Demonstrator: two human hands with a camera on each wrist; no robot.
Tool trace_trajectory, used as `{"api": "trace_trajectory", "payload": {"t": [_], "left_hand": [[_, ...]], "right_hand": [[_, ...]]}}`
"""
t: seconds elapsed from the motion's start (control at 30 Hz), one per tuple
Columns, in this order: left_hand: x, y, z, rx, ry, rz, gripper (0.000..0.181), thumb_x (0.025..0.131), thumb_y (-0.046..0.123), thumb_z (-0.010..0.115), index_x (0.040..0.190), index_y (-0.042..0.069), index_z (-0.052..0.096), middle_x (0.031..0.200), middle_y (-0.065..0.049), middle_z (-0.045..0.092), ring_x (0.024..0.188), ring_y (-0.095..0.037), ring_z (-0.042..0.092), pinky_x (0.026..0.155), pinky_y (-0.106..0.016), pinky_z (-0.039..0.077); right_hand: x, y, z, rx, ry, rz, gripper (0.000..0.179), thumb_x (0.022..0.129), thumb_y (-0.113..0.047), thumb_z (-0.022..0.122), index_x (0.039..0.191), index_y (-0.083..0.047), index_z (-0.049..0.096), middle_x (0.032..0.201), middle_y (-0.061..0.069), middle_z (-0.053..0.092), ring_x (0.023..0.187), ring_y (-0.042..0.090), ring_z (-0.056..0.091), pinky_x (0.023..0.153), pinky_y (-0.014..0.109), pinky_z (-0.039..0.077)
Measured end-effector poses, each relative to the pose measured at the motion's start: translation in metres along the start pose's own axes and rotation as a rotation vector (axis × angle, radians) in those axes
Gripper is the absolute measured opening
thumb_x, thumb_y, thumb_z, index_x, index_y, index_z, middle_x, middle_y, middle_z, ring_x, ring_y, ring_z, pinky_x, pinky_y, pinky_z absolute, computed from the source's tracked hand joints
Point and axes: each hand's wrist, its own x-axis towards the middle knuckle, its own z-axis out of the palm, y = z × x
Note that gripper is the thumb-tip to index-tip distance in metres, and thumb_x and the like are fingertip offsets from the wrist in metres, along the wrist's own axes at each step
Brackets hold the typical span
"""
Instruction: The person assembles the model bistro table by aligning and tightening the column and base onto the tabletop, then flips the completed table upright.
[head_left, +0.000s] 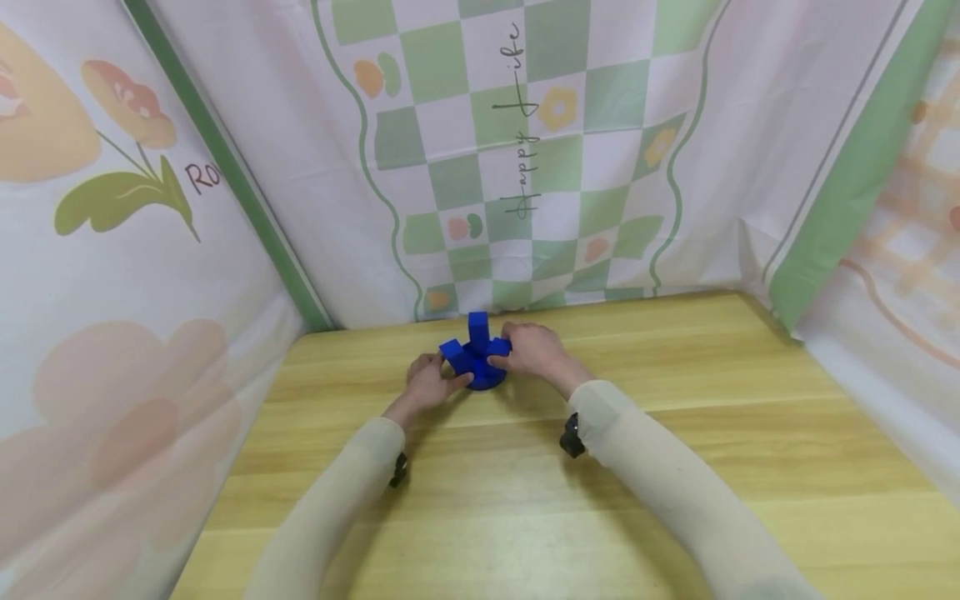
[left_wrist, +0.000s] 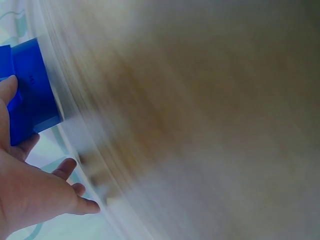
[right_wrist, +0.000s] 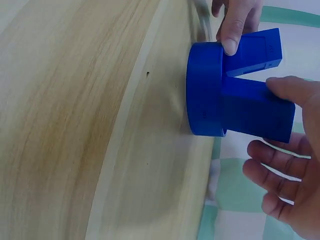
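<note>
A blue round base sits on the wooden table near its back edge, with several blue rectangular blocks sticking up out of it. My left hand grips it from the left side. In the left wrist view its thumb lies on the blue plastic and a fingertip shows at the lower edge of the base. On the right, my right hand pinches one blue block between thumb and index finger; its other fingers are loosely bent below. Another blue block stands at the back, untouched.
The light wooden table stretches toward me and to both sides. Behind it hangs a curtain with green checks, close to the back edge. Printed curtains also flank the table left and right. Dark wrist devices are on both arms.
</note>
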Motion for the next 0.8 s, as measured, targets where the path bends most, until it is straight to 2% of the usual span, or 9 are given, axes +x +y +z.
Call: {"api": "trace_trajectory", "payload": {"t": [0.13,0.2,0.27,0.43,0.53,0.7,0.8], "left_hand": [[-0.0005,-0.0002,-0.001,-0.005,0.002,0.003,0.091,0.091,0.063,0.06,0.157,0.008,0.03,0.156,-0.026,0.034,0.147,-0.044,0.026,0.121,-0.059,0.022],[-0.0004,-0.0005,-0.0009,-0.009,0.006,0.004,0.091,0.091,0.063,0.06,0.157,0.008,0.03,0.155,-0.026,0.034,0.146,-0.044,0.027,0.121,-0.058,0.022],[-0.0003,-0.0007,-0.0002,-0.012,0.007,0.001,0.09,0.091,0.062,0.061,0.157,0.008,0.03,0.155,-0.025,0.035,0.146,-0.043,0.027,0.121,-0.058,0.022],[0.0,-0.0013,0.0025,-0.014,0.002,-0.013,0.092,0.091,0.063,0.06,0.157,0.008,0.029,0.156,-0.024,0.034,0.146,-0.043,0.026,0.121,-0.057,0.022],[-0.0002,-0.001,0.0026,-0.02,-0.003,-0.013,0.092,0.091,0.063,0.06,0.158,0.009,0.029,0.155,-0.024,0.034,0.146,-0.043,0.026,0.121,-0.057,0.023],[-0.0011,0.0,0.0001,-0.028,-0.003,-0.008,0.091,0.092,0.061,0.061,0.157,0.007,0.029,0.156,-0.026,0.032,0.147,-0.043,0.025,0.122,-0.057,0.021],[-0.0014,0.0006,-0.0014,-0.033,-0.004,-0.012,0.091,0.092,0.06,0.061,0.157,0.006,0.028,0.157,-0.026,0.032,0.148,-0.043,0.024,0.122,-0.057,0.02]], "right_hand": [[-0.0009,0.0003,-0.0009,0.012,-0.018,-0.042,0.054,0.085,-0.043,0.072,0.131,-0.017,0.059,0.118,0.008,0.072,0.102,0.028,0.069,0.082,0.046,0.056],[-0.001,0.0006,-0.0015,0.011,-0.024,-0.065,0.056,0.084,-0.037,0.072,0.135,-0.017,0.058,0.121,0.009,0.071,0.105,0.029,0.069,0.084,0.047,0.056],[-0.0011,0.0009,-0.0018,0.005,-0.018,-0.081,0.054,0.084,-0.035,0.073,0.134,-0.017,0.06,0.118,0.009,0.072,0.104,0.03,0.069,0.083,0.047,0.056],[-0.0023,0.0007,-0.0021,-0.03,0.008,-0.085,0.051,0.086,-0.043,0.074,0.128,-0.015,0.063,0.108,0.01,0.075,0.096,0.03,0.07,0.081,0.047,0.057],[-0.0028,-0.0001,-0.0033,-0.042,-0.011,-0.096,0.054,0.084,-0.039,0.076,0.131,-0.017,0.061,0.113,0.01,0.074,0.099,0.03,0.07,0.081,0.047,0.057],[-0.0028,0.0,-0.0063,-0.047,-0.05,-0.146,0.057,0.082,-0.023,0.078,0.136,-0.018,0.06,0.126,0.011,0.07,0.11,0.032,0.068,0.086,0.049,0.057],[-0.002,0.0011,-0.0079,-0.062,-0.04,-0.171,0.054,0.083,-0.023,0.079,0.135,-0.017,0.062,0.124,0.011,0.07,0.108,0.033,0.068,0.085,0.048,0.057]]}}
